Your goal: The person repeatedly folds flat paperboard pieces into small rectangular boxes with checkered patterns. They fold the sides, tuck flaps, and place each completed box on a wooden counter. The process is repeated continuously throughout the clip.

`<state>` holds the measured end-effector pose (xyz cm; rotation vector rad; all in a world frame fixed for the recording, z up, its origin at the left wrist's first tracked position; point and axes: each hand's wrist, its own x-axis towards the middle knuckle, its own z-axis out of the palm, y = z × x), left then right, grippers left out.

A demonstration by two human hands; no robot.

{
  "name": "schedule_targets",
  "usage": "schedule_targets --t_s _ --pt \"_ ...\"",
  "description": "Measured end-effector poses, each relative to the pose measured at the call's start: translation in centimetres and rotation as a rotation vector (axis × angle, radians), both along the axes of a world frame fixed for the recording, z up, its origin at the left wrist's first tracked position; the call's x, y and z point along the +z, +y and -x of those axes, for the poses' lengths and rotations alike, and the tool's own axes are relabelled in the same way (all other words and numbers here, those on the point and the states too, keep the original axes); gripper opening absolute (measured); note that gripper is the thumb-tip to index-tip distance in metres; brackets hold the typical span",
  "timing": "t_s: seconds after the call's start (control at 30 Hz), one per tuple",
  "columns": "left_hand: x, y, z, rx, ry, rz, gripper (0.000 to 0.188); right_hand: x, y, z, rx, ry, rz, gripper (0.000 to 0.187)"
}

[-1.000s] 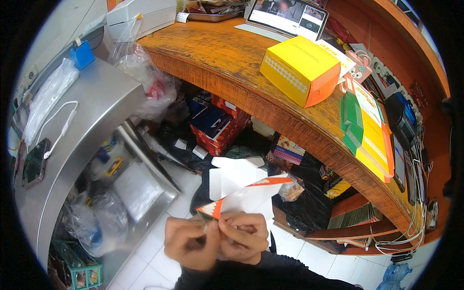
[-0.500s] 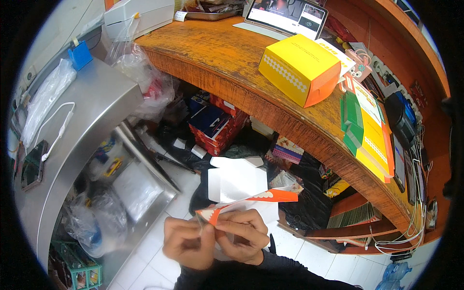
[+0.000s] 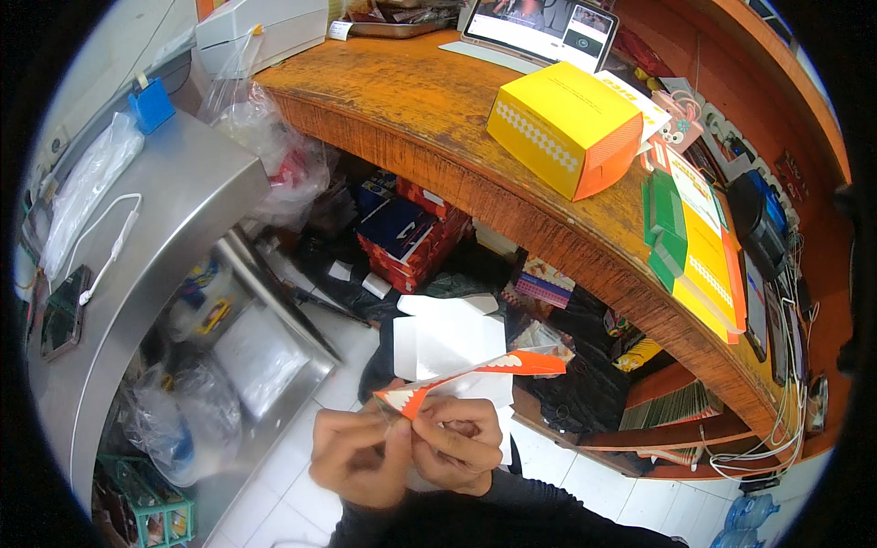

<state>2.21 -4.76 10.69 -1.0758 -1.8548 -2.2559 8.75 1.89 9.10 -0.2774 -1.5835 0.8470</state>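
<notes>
A partly folded white carton (image 3: 448,352) with orange edging is held low, in front of the wooden counter (image 3: 402,96). Its near-left corner is pinched by the fingertips of the left hand (image 3: 361,457) and right hand (image 3: 457,447), close together. Within the last second, its orange-edged panel has been tilted nearly edge-on; the corner appears to be being bent. A yellow box (image 3: 562,128) is set on the counter.

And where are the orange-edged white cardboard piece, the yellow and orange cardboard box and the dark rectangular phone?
Orange-edged white cardboard piece (image 3: 448,340): head view, white panel.
Yellow and orange cardboard box (image 3: 566,111): head view, yellow top.
Dark rectangular phone (image 3: 66,313): head view, upper face.
</notes>
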Motion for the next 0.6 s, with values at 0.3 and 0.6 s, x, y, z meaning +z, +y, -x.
schedule_targets --t_s 0.3,0.6 --pt "0.5 0.0 0.2 -0.022 0.074 0.021 0.014 0.7 1.9 -1.7 0.215 -0.033 0.122 0.025" --pt "1.3 -0.2 1.1 -0.178 0.289 0.04 0.017 1.6 3.9 -3.6 0.429 -0.071 0.257 0.022"
